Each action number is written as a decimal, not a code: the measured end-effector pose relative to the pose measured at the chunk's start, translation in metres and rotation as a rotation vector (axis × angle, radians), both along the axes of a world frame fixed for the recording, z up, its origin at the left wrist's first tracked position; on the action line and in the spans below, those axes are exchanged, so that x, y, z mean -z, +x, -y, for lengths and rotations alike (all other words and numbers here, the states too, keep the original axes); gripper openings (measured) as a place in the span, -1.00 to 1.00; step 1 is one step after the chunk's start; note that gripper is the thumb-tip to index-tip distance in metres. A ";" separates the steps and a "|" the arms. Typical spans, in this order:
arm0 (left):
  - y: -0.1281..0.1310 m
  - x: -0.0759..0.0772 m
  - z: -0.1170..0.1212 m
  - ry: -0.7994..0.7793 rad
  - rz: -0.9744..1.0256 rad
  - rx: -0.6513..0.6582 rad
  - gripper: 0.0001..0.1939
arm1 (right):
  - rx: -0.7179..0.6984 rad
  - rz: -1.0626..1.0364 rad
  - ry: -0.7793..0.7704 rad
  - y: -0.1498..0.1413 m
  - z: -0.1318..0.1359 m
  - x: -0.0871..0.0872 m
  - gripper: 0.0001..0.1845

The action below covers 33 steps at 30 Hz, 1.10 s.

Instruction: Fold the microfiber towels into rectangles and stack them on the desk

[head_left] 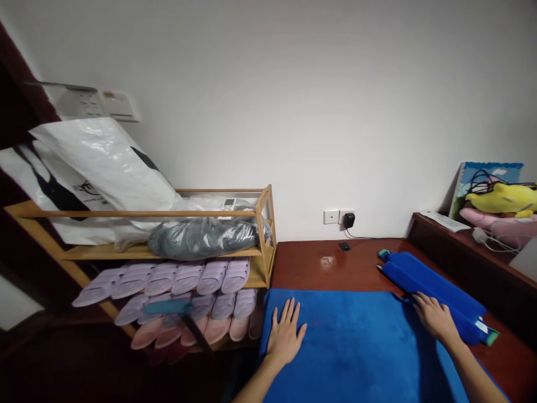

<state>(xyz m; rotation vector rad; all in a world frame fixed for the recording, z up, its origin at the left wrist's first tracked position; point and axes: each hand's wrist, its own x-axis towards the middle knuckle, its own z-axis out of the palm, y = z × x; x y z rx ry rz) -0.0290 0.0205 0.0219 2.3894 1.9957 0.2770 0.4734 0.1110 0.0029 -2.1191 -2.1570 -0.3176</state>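
Note:
A blue plush cloth (348,341) is spread flat over the near part of the reddish-brown desk (306,263). My left hand (285,336) lies palm down near its left edge, fingers spread. Toward the right edge, my right hand (434,316) rests with its fingers slightly bent and nothing visible in its grasp. Just past those fingertips is a dark strap-like piece (400,298), partly hidden. Beside that hand lies a long folded blue fabric bundle (432,285) with green ends and a white label. A thin dark pointed item (380,267) pokes out at the bundle's far-left side.
To the left, a wooden rack (266,246) holds a white bag (109,162), a plastic-wrapped grey bundle (205,238), a remote (228,206) and several slippers (184,277). A black plug (348,220) sits in the wall socket. A raised ledge (419,229) carries a yellow plush toy (503,198).

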 end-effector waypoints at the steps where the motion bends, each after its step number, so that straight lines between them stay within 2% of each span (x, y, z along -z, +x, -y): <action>1: 0.000 0.000 0.000 0.005 0.002 0.000 -0.38 | -0.009 -0.013 -0.007 -0.003 -0.005 0.002 -0.42; 4: 0.000 0.001 -0.001 0.016 -0.003 0.003 -0.39 | 0.044 -0.073 -0.085 0.001 -0.023 0.010 -0.34; 8: 0.001 -0.001 -0.001 0.013 -0.024 0.004 -0.40 | 0.266 -0.244 -0.249 0.028 -0.043 0.018 -0.17; 9: 0.001 -0.001 -0.001 0.014 -0.029 0.002 -0.41 | 0.331 -0.287 -0.264 0.032 -0.045 0.019 -0.14; 11: 0.002 -0.001 -0.001 0.021 -0.037 -0.002 -0.41 | 0.412 -0.327 -0.187 0.029 -0.043 0.016 -0.10; 12: 0.002 -0.001 -0.001 0.025 -0.039 -0.003 -0.41 | 0.395 -0.318 -0.111 0.022 -0.040 0.014 -0.11; 14: 0.003 0.000 -0.001 0.034 -0.037 0.004 -0.41 | 0.251 -0.264 0.011 -0.002 -0.027 0.010 -0.17; 16: 0.002 0.000 -0.001 0.038 -0.032 0.007 -0.41 | 0.113 -0.221 -0.006 -0.029 -0.010 0.010 -0.24; 19: 0.002 0.000 -0.001 0.025 -0.023 0.007 -0.41 | 0.215 -0.226 -0.101 -0.050 0.010 0.019 -0.24; 21: 0.002 -0.002 0.001 0.015 -0.016 0.016 -0.41 | 0.302 -0.245 -0.140 -0.049 0.017 0.024 -0.22; 24: 0.003 -0.007 0.003 0.033 -0.015 -0.030 -0.41 | 0.321 -0.281 -0.198 -0.039 0.021 0.024 -0.18; 28: -0.004 -0.012 0.009 -0.010 -0.005 -0.174 -0.39 | 0.327 -0.295 -0.145 -0.042 0.041 0.018 -0.15; 33: -0.018 -0.014 0.021 -0.040 0.015 -0.111 -0.40 | 0.354 -0.270 -0.117 -0.056 0.079 0.029 -0.18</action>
